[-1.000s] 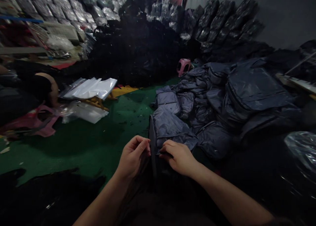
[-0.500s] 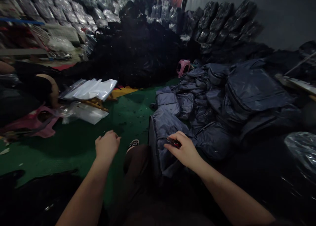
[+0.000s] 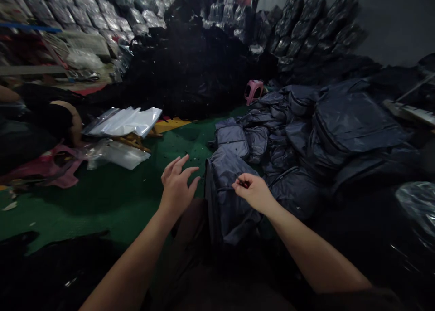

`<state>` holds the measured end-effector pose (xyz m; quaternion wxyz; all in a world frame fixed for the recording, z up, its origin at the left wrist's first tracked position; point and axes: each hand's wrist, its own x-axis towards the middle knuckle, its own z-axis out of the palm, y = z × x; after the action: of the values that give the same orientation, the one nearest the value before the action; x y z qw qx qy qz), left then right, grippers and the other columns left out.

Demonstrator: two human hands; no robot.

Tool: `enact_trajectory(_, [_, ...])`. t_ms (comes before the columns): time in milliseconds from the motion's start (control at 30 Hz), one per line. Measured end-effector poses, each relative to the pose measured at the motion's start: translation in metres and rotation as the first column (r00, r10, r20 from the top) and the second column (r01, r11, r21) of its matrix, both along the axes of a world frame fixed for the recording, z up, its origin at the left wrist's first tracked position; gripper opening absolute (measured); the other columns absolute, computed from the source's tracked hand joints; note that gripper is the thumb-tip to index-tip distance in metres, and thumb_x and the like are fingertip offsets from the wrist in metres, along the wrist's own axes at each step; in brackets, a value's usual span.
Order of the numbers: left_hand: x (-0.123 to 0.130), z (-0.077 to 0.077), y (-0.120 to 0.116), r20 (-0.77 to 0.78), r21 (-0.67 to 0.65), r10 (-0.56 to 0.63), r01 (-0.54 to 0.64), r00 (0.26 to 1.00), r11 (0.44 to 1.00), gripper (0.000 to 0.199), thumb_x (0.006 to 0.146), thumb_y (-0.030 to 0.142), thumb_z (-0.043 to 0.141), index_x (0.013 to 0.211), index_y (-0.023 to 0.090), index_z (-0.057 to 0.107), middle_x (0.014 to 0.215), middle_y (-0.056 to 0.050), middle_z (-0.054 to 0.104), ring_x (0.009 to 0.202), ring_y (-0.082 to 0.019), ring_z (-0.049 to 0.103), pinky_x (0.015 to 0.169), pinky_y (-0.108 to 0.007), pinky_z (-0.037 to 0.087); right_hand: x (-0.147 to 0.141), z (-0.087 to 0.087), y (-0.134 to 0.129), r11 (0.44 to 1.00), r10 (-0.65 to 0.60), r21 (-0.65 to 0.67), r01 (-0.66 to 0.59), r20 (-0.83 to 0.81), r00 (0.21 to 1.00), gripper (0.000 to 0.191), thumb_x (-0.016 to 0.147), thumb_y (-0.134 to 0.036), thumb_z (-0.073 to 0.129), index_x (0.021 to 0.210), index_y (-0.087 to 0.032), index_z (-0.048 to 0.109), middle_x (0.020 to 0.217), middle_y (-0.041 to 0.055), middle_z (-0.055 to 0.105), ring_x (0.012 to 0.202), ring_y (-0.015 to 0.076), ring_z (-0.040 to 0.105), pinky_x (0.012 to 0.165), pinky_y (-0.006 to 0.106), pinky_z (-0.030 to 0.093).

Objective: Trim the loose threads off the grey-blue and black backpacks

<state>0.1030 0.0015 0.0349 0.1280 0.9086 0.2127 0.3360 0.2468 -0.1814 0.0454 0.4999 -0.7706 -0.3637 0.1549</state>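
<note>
A dark grey-blue backpack (image 3: 233, 168) stands in front of me, beside my knee. Above it, my right hand (image 3: 253, 194) is closed around a small red-and-black tool (image 3: 244, 183), mostly hidden by the fingers; its exact kind does not show clearly. My left hand (image 3: 178, 184) is to the left of the backpack, fingers spread and holding nothing, apart from the fabric. More grey-blue backpacks (image 3: 356, 120) lie heaped behind and to the right of this one.
White plastic bags (image 3: 127, 120) lie on a low wooden support at left, near a pink stool (image 3: 63, 166) and another person's arm (image 3: 73, 120). A black heap (image 3: 186, 70) rises behind the green floor (image 3: 112, 197). Wrapped packs (image 3: 84, 12) line the back.
My left hand has moved right and up toward the backpack, and its fingers have spread. My right hand has risen slightly and its fingers have closed more tightly around the tool.
</note>
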Motion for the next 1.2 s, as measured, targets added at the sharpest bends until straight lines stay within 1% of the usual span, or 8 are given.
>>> enact_trajectory(133, [0.012, 0.005, -0.013, 0.065, -0.127, -0.244, 0.251, 0.967, 0.960, 0.018, 0.082, 0.028, 0.057, 0.097, 0.023, 0.066, 0.121, -0.007, 0.059, 0.117, -0.024, 0.046, 0.099, -0.043, 0.035, 0.006, -0.008, -0.007, 0.984, -0.072, 0.108, 0.140, -0.480, 0.874, 0.023, 0.064, -0.036, 0.066, 0.066, -0.019, 0.051, 0.044, -0.0100, 0.034, 0.037, 0.0054, 0.025, 0.038, 0.020, 0.018])
enact_trajectory(233, [0.023, 0.007, -0.029, 0.074, -0.186, -0.431, 0.437, 0.899, 0.880, 0.018, 0.081, 0.027, 0.058, 0.097, 0.024, 0.066, 0.113, -0.006, 0.062, 0.109, -0.022, 0.051, 0.096, -0.040, 0.038, 0.001, -0.011, -0.009, 0.977, -0.049, 0.143, 0.161, -0.577, 0.815, 0.025, 0.062, -0.036, 0.068, 0.068, -0.019, 0.051, 0.043, -0.0110, 0.032, 0.035, 0.0042, 0.022, 0.036, 0.020, 0.014])
enact_trajectory(333, [0.033, 0.010, -0.045, 0.024, -0.197, -0.521, 0.515, 0.853, 0.834, 0.017, 0.078, 0.028, 0.062, 0.094, 0.024, 0.066, 0.104, -0.004, 0.065, 0.101, -0.022, 0.054, 0.091, -0.039, 0.040, -0.005, -0.008, -0.007, 0.972, -0.034, 0.172, 0.162, -0.577, 0.816, 0.025, 0.062, -0.036, 0.069, 0.068, -0.018, 0.051, 0.043, -0.0108, 0.033, 0.035, 0.0045, 0.023, 0.037, 0.020, 0.015])
enact_trajectory(500, [0.038, 0.016, -0.057, -0.082, -0.267, -0.508, 0.473, 0.857, 0.840, 0.012, 0.085, 0.022, 0.049, 0.085, 0.021, 0.061, 0.089, -0.005, 0.064, 0.087, -0.019, 0.057, 0.077, -0.032, 0.043, -0.006, -0.001, -0.006, 0.977, -0.064, 0.159, 0.141, -0.415, 0.908, 0.023, 0.066, -0.037, 0.068, 0.067, -0.018, 0.054, 0.048, -0.0079, 0.040, 0.043, 0.0069, 0.033, 0.042, 0.021, 0.026])
enact_trajectory(633, [0.034, 0.017, -0.050, -0.046, -0.415, -0.497, 0.436, 0.867, 0.799, 0.013, 0.087, 0.022, 0.044, 0.088, 0.023, 0.057, 0.091, -0.003, 0.064, 0.085, -0.018, 0.058, 0.076, -0.029, 0.044, 0.000, 0.001, -0.016, 0.991, -0.099, 0.090, 0.103, -0.049, 0.994, 0.024, 0.073, -0.039, 0.064, 0.083, -0.018, 0.060, 0.074, -0.0001, 0.058, 0.066, 0.0140, 0.053, 0.062, 0.026, 0.042])
enact_trajectory(833, [0.035, 0.011, -0.042, 0.086, -0.494, -0.473, 0.450, 0.877, 0.744, 0.015, 0.088, 0.029, 0.043, 0.085, 0.022, 0.056, 0.094, -0.004, 0.061, 0.090, -0.018, 0.057, 0.080, -0.029, 0.044, -0.001, 0.003, -0.028, 0.993, 0.033, -0.116, 0.012, 0.376, 0.926, 0.018, 0.079, -0.031, 0.060, 0.094, -0.021, 0.058, 0.091, 0.0039, 0.059, 0.083, 0.0184, 0.056, 0.074, 0.030, 0.044])
enact_trajectory(1000, [0.036, 0.010, -0.040, 0.087, -0.568, -0.441, 0.408, 0.893, 0.715, 0.016, 0.088, 0.030, 0.043, 0.087, 0.022, 0.057, 0.086, -0.002, 0.063, 0.083, -0.017, 0.058, 0.075, -0.027, 0.044, -0.006, 0.006, -0.023, 0.992, 0.084, -0.121, -0.033, 0.446, 0.891, 0.017, 0.080, -0.029, 0.062, 0.094, -0.021, 0.059, 0.093, 0.0048, 0.061, 0.092, 0.0206, 0.056, 0.078, 0.031, 0.044])
enact_trajectory(1200, [0.036, 0.011, -0.039, 0.123, -0.618, -0.388, 0.377, 0.913, 0.690, 0.016, 0.088, 0.031, 0.043, 0.083, 0.021, 0.056, 0.080, 0.000, 0.065, 0.073, -0.014, 0.058, 0.068, -0.024, 0.043, -0.008, 0.002, -0.028, 0.992, 0.117, -0.084, -0.095, 0.321, 0.940, 0.022, 0.082, -0.032, 0.059, 0.101, -0.021, 0.059, 0.095, 0.0043, 0.064, 0.086, 0.0185, 0.059, 0.077, 0.031, 0.046])
